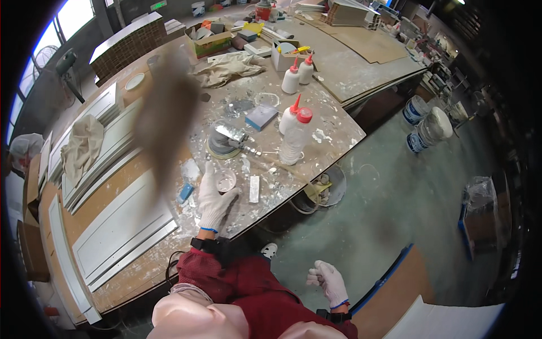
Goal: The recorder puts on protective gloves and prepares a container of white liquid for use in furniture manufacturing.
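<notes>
At the near edge of the workbench (316, 133), my left hand (213, 203) in a white knit glove has its fingers and thumb around a small round plastic cup (226, 178). A blue block (185, 192) lies left of this hand, and a whitish rectangular bar (254, 189) lies to its right. Just beyond the cup sits a round sander (223, 141) with a metal body and hose. My right hand (329, 282), also gloved, hangs low over the floor beside the bench. Its fingers are loosely bent and apart, with nothing visible in them.
White panels (121, 231) cover the bench's left side. Squeeze bottles with red tips (291, 80) and a clear red-capped bottle (293, 144) stand near the right edge. A bucket (333, 186) is below that edge. A leaning board (389, 288) is right of me. A dark blur hides part of the bench.
</notes>
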`<state>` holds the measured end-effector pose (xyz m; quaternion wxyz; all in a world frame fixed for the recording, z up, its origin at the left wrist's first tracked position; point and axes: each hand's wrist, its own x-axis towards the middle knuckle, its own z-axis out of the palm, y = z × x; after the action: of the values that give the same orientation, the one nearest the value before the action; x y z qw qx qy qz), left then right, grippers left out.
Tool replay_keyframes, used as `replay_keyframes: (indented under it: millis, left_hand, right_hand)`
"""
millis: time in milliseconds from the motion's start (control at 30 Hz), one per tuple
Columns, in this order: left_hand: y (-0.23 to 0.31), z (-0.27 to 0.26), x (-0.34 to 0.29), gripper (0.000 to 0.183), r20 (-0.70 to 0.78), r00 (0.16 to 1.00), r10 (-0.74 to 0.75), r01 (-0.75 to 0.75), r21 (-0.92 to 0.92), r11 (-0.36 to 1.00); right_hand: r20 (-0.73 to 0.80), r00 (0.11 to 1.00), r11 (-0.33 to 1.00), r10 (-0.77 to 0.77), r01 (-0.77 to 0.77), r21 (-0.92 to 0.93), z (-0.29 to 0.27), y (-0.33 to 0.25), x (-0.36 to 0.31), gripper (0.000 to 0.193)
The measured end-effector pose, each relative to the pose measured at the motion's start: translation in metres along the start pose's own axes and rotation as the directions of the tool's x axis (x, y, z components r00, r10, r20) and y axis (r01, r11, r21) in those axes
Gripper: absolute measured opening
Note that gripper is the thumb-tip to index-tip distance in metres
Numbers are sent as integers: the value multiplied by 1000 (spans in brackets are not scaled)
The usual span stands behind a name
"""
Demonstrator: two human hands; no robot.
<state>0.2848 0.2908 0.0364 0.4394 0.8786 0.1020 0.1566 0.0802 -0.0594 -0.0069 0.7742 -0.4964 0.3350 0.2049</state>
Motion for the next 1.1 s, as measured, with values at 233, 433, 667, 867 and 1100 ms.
replay_keyframes:
  millis: [233,433,667,867,1100]
  left_hand:
    - [-8,2,-2,89,-104,994,26,-27,-4,1000]
    - [64,13,-26,84,-140,964,227,-202,169,965]
    - [182,120,-79,66,-178,922,345,-380,-231,896]
    - [341,288,-128,38,499,841,210,477,-867,147]
    - [417,393,-156,89,631,677,380,262,-688,677]
  right_hand:
    - [-31,999,987,-15,20,157,-37,-32,5,35]
    - [35,999,964,22,-30,263,-120,-58,19,30]
    - [-3,1000,990,-4,4,140,-209,-131,29,24]
    - [-212,976,980,-51,90,175,-338,-172,22,32]
    - [-256,963,847,-88,207,489,-445,-174,52,26]
